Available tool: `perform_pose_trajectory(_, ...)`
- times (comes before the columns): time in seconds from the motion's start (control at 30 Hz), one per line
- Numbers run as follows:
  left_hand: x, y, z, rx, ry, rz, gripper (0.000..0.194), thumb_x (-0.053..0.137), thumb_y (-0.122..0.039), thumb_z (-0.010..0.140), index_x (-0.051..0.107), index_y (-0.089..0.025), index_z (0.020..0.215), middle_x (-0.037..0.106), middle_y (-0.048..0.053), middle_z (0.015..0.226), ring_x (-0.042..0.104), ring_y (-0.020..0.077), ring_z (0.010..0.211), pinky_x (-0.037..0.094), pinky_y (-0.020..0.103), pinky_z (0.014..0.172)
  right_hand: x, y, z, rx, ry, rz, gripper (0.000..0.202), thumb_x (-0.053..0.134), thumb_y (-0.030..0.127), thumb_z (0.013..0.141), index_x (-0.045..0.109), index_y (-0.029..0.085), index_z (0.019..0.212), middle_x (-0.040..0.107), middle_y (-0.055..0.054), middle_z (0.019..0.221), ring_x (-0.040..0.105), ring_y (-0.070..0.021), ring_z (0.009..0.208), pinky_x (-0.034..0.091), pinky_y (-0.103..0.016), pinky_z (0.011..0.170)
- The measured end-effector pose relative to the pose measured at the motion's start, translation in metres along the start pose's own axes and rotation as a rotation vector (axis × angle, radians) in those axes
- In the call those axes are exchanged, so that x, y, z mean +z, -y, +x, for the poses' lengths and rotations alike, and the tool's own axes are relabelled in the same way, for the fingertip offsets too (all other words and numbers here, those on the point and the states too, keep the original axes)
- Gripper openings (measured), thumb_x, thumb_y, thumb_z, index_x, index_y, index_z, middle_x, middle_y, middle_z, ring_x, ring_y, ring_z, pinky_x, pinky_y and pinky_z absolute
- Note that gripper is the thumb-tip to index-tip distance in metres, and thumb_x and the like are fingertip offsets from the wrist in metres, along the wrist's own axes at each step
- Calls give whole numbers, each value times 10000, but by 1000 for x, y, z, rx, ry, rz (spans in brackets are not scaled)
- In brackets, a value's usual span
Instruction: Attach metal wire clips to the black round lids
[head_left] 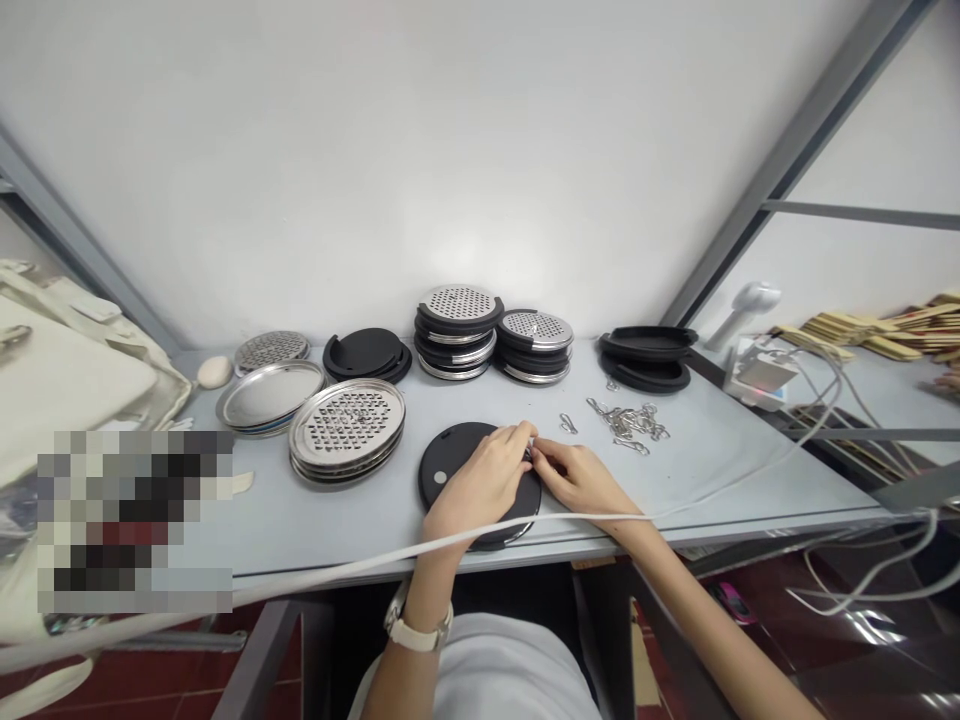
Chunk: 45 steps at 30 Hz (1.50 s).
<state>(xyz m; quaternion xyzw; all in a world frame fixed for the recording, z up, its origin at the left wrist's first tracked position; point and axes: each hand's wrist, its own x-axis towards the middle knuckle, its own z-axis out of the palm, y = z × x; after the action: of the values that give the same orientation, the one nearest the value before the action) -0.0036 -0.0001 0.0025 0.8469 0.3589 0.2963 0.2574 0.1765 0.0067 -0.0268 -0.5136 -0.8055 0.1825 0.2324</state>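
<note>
A round black disc point(442, 455) with a pale round spot lies near the table's front edge. My left hand point(484, 478) rests over it, fingers closed at its right side. From the right, my right hand point(576, 475) meets the left fingertips in a pinch. Between the fingertips a small shiny metal piece point(529, 453) shows, mostly hidden, so its shape is unclear. A loose pile of silver wire clips point(634, 422) lies to the right, with one clip point(568, 423) apart from it, closer to my hands.
Left of the disc stand stacked perforated grater plates point(349, 425) and plain metal plates point(271, 395). Along the wall are black discs point(367, 355), two stacks of assembled graters point(459, 335) point(534, 345) and black rings point(646, 358). A white cable point(360, 572) crosses in front.
</note>
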Motion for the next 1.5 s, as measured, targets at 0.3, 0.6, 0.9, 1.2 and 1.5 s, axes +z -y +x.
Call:
perform_pose_trajectory(0.3,-2,0,-1,-16,9,-32,231,422,-88,914,470,-218,1099,582,49,1091,545,198,1056,447,340,921,-1,2,-1,-4,13,-4,313,361,306,925,579,175,741,608,-18,637,536,-140,557,325,-234,561)
perform_pose_trajectory(0.6,-4,-2,-4,-20,29,-19,244,428,-53,891,465,-221,1063,588,33,1050,549,189,1012,447,320,888,-2,2,-2,-18,34,0,295,377,306,919,549,174,719,535,12,592,465,-110,520,291,-224,539)
perform_pose_trajectory(0.9,-6,1,-5,0,35,-51,217,426,-66,882,482,-214,1031,581,35,1027,544,193,990,443,335,887,0,3,-2,-35,36,50,298,363,327,931,515,179,722,457,31,565,405,-97,491,277,-223,515)
perform_pose_trajectory(1.2,-4,3,-4,0,21,-45,211,440,-72,883,486,-213,1034,576,37,1038,539,191,1010,443,341,909,0,3,-3,-41,28,54,290,361,317,928,525,180,731,466,28,568,395,-100,487,283,-227,513)
perform_pose_trajectory(1.5,-4,2,-4,4,18,-37,214,446,-68,882,490,-209,1038,577,38,1042,535,192,1021,443,347,912,-1,4,-3,-45,25,49,298,364,313,925,547,173,735,477,29,571,393,-97,489,286,-222,515)
